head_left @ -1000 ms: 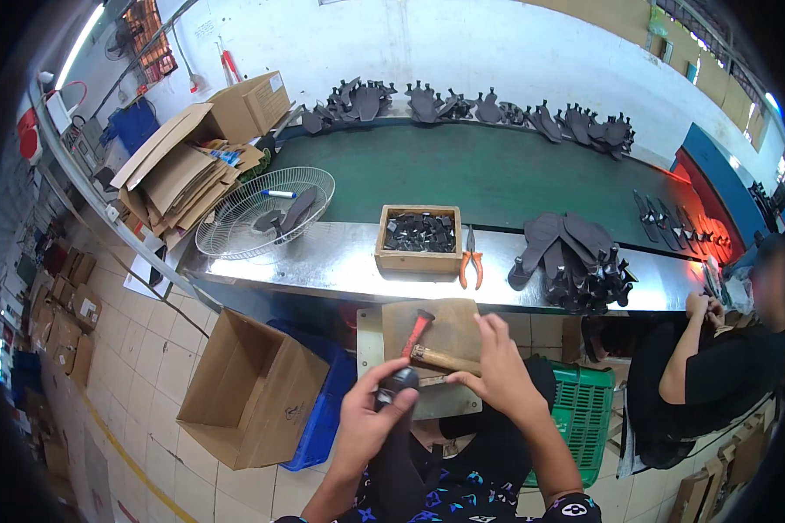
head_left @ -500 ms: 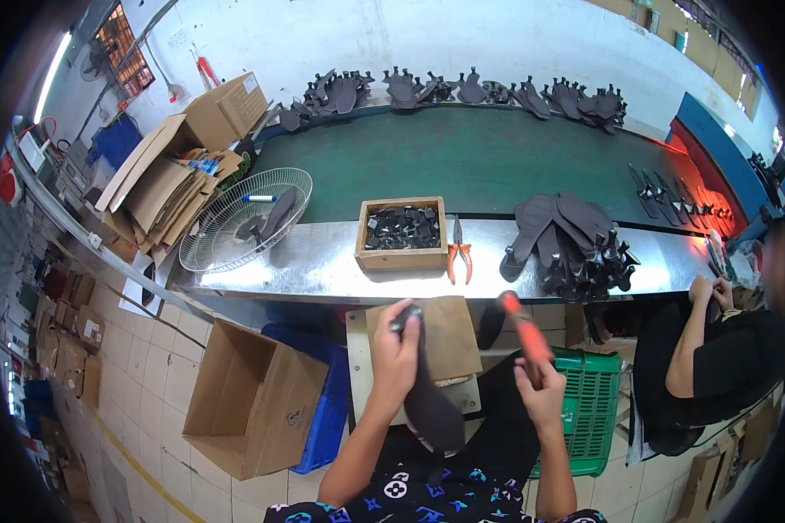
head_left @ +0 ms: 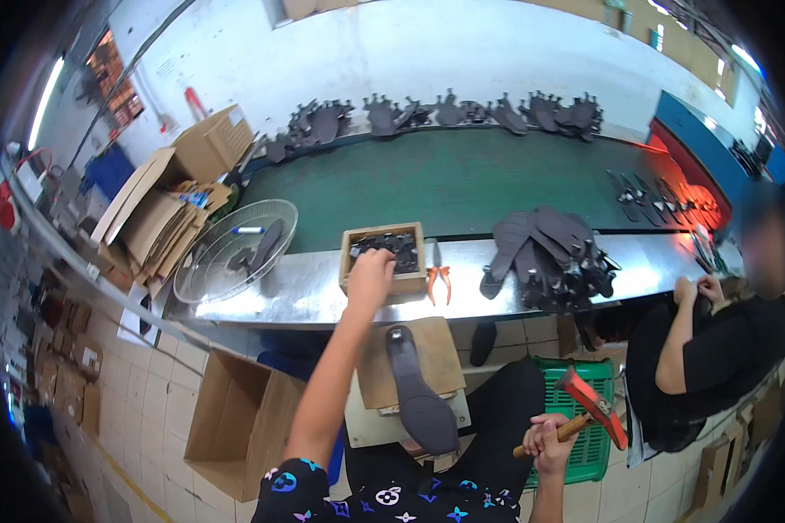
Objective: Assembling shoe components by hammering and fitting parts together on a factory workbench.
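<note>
My left hand (head_left: 372, 275) is over the wooden box (head_left: 407, 283), its fingers bent down and drawn together among the small black parts (head_left: 401, 248). What they pinch, if anything, is hidden. My right hand (head_left: 549, 446) is closed round the wooden handle of a hammer (head_left: 591, 408) with a red head, held up over the green crate at my right. A dark shoe sole (head_left: 420, 397) rests untouched on the brown board (head_left: 449, 368) in front of me, with a shiny spot on its narrow far end.
Orange-handled pliers (head_left: 439, 281) lie right of the box. Dark soles with heels (head_left: 545, 253) are piled on the metal bench (head_left: 310, 281). A wire basket (head_left: 275, 209) stands left, above a cardboard box (head_left: 235, 410). A green crate (head_left: 595, 466) and a seated person (head_left: 706, 349) are at right.
My left hand has let go of the sole, now on the board, and moved forward to the wooden box. The hammer has moved right and lower, its head turned sideways.
</note>
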`<move>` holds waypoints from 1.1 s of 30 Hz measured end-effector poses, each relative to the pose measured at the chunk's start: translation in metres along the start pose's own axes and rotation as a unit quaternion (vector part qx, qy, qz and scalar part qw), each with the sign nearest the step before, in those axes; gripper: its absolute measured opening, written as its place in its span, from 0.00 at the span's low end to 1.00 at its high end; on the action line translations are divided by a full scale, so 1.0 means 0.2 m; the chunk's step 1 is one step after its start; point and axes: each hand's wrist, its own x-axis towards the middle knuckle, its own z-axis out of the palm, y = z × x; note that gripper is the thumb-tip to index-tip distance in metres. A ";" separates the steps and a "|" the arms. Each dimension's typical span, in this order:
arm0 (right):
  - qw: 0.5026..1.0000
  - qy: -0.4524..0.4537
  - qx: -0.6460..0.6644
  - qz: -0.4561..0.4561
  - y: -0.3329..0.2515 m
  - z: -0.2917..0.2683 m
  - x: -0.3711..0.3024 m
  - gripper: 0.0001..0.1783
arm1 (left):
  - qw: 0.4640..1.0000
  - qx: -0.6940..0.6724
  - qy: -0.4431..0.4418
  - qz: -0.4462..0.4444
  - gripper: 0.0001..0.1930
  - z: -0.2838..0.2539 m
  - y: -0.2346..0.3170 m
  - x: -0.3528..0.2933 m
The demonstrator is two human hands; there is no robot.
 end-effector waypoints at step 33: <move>0.988 -0.140 -0.051 -0.027 -0.32 0.59 0.26 0.15 | 0.574 -0.779 -0.040 -0.249 0.13 -0.71 0.99 -0.71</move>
